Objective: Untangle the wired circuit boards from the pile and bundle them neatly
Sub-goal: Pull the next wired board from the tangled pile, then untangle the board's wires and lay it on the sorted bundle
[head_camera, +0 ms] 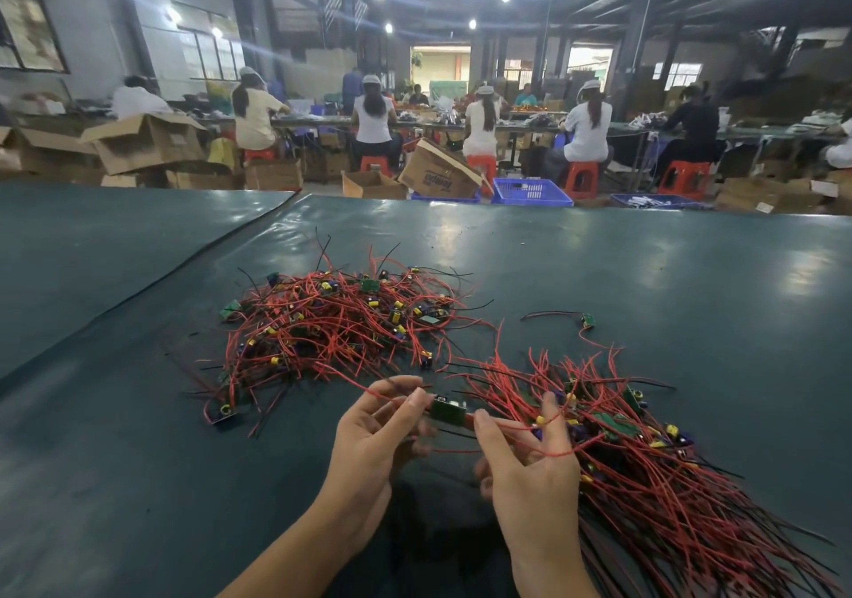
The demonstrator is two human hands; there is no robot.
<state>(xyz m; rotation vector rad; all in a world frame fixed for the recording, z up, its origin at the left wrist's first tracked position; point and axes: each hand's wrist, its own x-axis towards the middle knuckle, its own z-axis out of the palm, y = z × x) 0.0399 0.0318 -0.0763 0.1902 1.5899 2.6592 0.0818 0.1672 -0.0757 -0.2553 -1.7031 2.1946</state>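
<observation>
A tangled pile [336,320] of small green circuit boards with red and black wires lies in the middle of the table. To the right, a sorted bundle [645,459] of boards lies with its wires fanned toward the near right. Between my hands I hold one green circuit board [448,410] just above the table. My left hand [382,431] pinches its left end and a red wire. My right hand [525,459] pinches its right end, with red wires looped over the fingers. One stray board [587,320] lies alone further back on the right.
The table wears a dark green cover [645,265] with a seam running diagonally at the left. Beyond its far edge stand cardboard boxes [147,141], blue crates [530,191] and several seated workers on red stools.
</observation>
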